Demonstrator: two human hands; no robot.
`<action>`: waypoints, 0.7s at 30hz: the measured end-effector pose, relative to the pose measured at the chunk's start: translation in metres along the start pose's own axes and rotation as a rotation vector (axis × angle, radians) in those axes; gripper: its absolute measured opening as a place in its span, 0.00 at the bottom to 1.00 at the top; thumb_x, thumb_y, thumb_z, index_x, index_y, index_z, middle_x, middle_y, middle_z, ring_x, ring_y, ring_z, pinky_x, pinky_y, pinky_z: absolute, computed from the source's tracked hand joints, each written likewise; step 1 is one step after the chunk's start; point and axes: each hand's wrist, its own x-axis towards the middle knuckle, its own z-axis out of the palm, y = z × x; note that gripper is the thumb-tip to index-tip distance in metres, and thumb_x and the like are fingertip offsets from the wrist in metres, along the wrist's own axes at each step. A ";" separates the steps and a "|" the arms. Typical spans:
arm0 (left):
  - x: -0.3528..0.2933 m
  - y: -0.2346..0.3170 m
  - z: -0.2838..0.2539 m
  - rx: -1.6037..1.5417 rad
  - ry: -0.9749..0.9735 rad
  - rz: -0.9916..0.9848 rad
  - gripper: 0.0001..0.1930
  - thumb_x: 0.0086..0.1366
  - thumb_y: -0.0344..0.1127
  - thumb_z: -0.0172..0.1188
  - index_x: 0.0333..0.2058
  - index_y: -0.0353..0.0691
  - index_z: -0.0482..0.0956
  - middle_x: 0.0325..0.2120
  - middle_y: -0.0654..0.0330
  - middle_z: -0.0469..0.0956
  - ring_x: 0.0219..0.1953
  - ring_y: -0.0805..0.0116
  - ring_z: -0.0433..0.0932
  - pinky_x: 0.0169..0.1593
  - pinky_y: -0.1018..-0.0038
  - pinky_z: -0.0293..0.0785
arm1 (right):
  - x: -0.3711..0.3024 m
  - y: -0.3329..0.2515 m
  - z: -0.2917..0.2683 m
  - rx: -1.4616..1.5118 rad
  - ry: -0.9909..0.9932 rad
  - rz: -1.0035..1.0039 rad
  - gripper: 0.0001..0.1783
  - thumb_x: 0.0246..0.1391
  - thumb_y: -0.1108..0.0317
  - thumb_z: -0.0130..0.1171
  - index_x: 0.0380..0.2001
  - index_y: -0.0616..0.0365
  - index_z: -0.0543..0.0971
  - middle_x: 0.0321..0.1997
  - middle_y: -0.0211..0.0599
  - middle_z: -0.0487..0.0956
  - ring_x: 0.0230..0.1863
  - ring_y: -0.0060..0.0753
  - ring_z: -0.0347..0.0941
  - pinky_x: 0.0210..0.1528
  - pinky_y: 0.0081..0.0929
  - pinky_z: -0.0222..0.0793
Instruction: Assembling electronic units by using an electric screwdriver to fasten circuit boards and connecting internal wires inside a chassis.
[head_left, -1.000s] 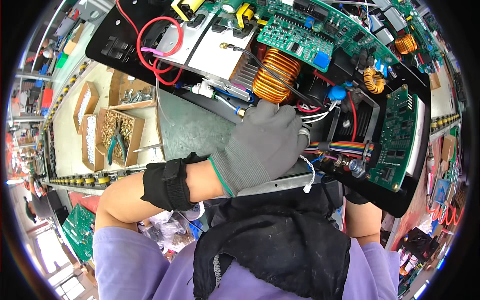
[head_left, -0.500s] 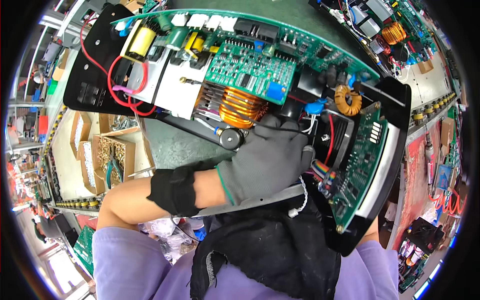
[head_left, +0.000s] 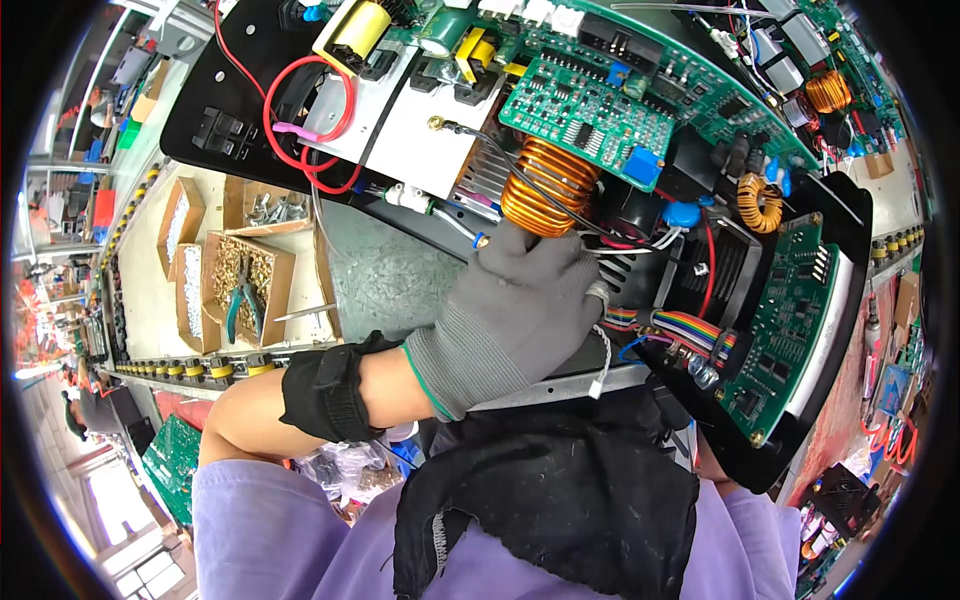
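Note:
My left hand point(head_left: 515, 320), in a grey knit glove, is at the near edge of an opened electronic unit, just below a copper-wound coil point(head_left: 548, 190). Its fingers are curled, and their tips are hidden, so what they hold cannot be made out. A wire with a blue-sleeved ring terminal point(head_left: 480, 241) ends by the knuckles. From beside the thumb hangs a white plug on a lead point(head_left: 597, 387). A rainbow ribbon cable point(head_left: 690, 332) runs right to an upright green board point(head_left: 785, 325). My right hand is hidden behind the unit's black end panel point(head_left: 750, 465); only a bit of forearm shows.
Cardboard boxes of small brass parts point(head_left: 228, 300) and screws point(head_left: 275, 208) stand at the left, with pliers point(head_left: 243, 305) on the brass parts. A second opened unit point(head_left: 800, 70) is at the far right. Yellow-and-black rollers point(head_left: 195, 370) line the bench edge.
The unit appears shifted right in view. My left hand has moved slightly left and down. The round black part seen beside it is out of sight, and the ring terminal now shows.

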 end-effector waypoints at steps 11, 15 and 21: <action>0.006 0.002 0.009 -0.090 0.134 -0.117 0.11 0.56 0.41 0.65 0.34 0.41 0.85 0.31 0.63 0.79 0.34 0.59 0.76 0.40 0.67 0.72 | 0.007 -0.004 -0.009 0.003 0.010 -0.013 0.16 0.70 0.57 0.42 0.46 0.60 0.67 0.37 0.38 0.69 0.38 0.36 0.68 0.53 0.35 0.68; 0.007 -0.003 0.007 -0.022 0.094 0.004 0.09 0.55 0.40 0.66 0.32 0.43 0.84 0.31 0.65 0.80 0.36 0.63 0.77 0.41 0.68 0.71 | 0.003 -0.003 -0.006 -0.007 0.010 -0.015 0.16 0.70 0.57 0.43 0.47 0.61 0.67 0.38 0.38 0.69 0.39 0.36 0.69 0.53 0.35 0.69; 0.010 -0.005 0.008 0.059 0.090 0.140 0.08 0.53 0.39 0.65 0.29 0.44 0.83 0.32 0.68 0.82 0.36 0.71 0.78 0.40 0.68 0.69 | -0.003 -0.001 -0.001 -0.025 0.011 -0.014 0.17 0.70 0.58 0.44 0.48 0.61 0.67 0.39 0.39 0.70 0.39 0.36 0.70 0.53 0.35 0.69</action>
